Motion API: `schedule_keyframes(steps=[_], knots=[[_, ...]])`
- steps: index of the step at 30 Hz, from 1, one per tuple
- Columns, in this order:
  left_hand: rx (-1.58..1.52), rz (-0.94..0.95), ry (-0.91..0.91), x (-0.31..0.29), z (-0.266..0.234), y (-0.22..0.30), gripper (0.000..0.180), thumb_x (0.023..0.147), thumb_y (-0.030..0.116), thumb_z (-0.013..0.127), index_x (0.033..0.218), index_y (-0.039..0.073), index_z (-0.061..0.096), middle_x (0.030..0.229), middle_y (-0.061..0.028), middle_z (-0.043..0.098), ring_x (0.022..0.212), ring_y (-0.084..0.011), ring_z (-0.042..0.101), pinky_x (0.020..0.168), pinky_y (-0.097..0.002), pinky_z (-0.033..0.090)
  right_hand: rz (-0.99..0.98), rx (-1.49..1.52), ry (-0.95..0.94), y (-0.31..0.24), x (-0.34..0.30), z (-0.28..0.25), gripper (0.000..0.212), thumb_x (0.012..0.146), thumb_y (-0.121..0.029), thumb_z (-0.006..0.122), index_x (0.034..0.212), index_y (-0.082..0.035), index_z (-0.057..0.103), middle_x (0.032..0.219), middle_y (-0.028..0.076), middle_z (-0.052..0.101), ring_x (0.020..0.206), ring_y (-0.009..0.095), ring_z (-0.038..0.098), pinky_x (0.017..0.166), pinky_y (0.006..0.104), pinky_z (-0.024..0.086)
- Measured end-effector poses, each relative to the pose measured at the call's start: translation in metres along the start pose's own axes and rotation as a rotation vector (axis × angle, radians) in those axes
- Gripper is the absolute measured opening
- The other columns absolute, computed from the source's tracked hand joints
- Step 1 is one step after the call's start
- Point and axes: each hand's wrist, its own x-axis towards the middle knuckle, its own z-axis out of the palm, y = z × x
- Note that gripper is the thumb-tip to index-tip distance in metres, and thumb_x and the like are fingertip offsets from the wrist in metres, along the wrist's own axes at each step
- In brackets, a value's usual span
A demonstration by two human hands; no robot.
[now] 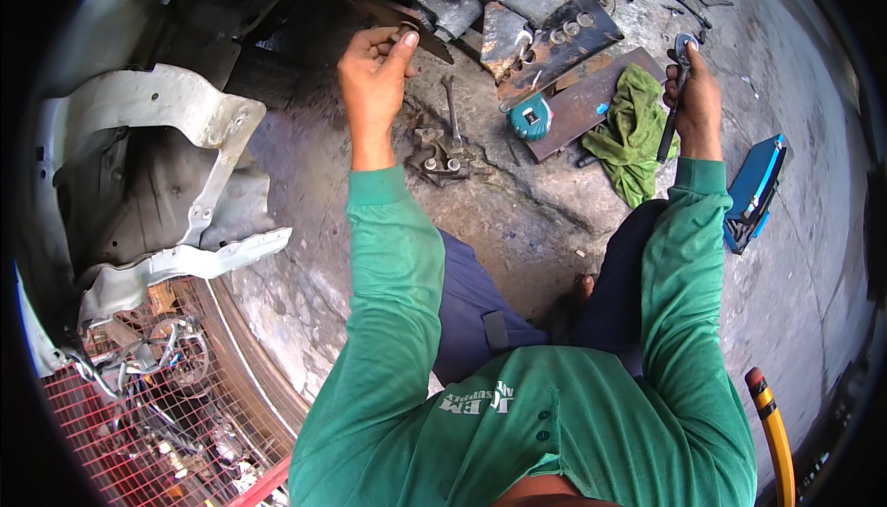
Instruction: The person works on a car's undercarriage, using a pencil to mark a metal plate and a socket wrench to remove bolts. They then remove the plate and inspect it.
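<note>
My left hand (pixel 377 80) is raised at the upper middle, with thumb and fingers pinched on a small round metal piece (pixel 407 26). That piece sits against a dark flat metal plate (pixel 432 43); whether the hand bears the plate too, I cannot tell. Off to the right, my right hand (pixel 699 105) is closed around a ratchet wrench (pixel 682 80), its round head up by the thumb and its handle pointing down. A green cloth (pixel 631 133) lies on the floor beside that hand. Between my hands, a combination wrench (pixel 452 110) rests near several bolts and metal parts (pixel 440 163).
A teal tape measure (pixel 530 117) lies by rusty metal plates (pixel 580 119). A blue tool case (pixel 755 191) stands at right. Grey car body metal (pixel 157 105) juts in at left, above a red wire mesh (pixel 120 433). A yellow handle (pixel 774 433) rises at lower right.
</note>
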Motion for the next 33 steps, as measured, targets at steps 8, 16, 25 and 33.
schedule_keyframes(steps=[8, 16, 25, 33], knots=[[-0.073, -0.163, 0.000, 0.003, -0.001, 0.006, 0.029, 0.097, 0.025, 0.074, 0.096, -0.002, 0.066, 0.074, -0.0041, 0.063, 0.055, -0.0078, 0.054, 0.051, -0.0218, 0.043, -0.004, -0.026, -0.009, 0.001, -0.005, 0.011, 0.038, 0.101, -0.043, 0.062, 0.097, -0.006, 0.067, 0.068, 0.001, 0.060, 0.049, 0.011, 0.048, 0.045, 0.0269, 0.035], [-0.136, -0.356, -0.006, 0.005, 0.003, -0.002, 0.055, 0.106, 0.046, 0.054, 0.085, -0.003, 0.065, 0.060, -0.0049, 0.059, 0.047, -0.0111, 0.056, 0.041, -0.0278, 0.042, 0.008, -0.012, -0.003, 0.002, 0.000, 0.004, 0.038, 0.100, -0.044, 0.063, 0.094, -0.006, 0.063, 0.070, 0.003, 0.059, 0.048, 0.012, 0.047, 0.044, 0.0272, 0.034], [-0.020, -0.131, 0.037, 0.003, 0.000, -0.009, 0.051, 0.101, 0.044, 0.063, 0.087, -0.004, 0.068, 0.061, -0.0046, 0.059, 0.046, -0.0130, 0.051, 0.048, -0.0298, 0.043, -0.013, -0.079, 0.019, 0.000, -0.008, 0.007, 0.044, 0.103, -0.045, 0.057, 0.110, -0.002, 0.068, 0.072, 0.003, 0.059, 0.052, 0.011, 0.048, 0.047, 0.0261, 0.035], [-0.529, -0.502, -0.040, 0.007, -0.022, -0.041, 0.042, 0.104, 0.041, 0.060, 0.093, 0.000, 0.066, 0.071, -0.0068, 0.062, 0.055, -0.0172, 0.059, 0.051, -0.0310, 0.048, -0.007, -0.067, -0.015, 0.001, -0.007, 0.001, 0.043, 0.104, -0.045, 0.055, 0.108, -0.004, 0.067, 0.072, 0.002, 0.057, 0.052, 0.012, 0.047, 0.047, 0.0266, 0.034]])
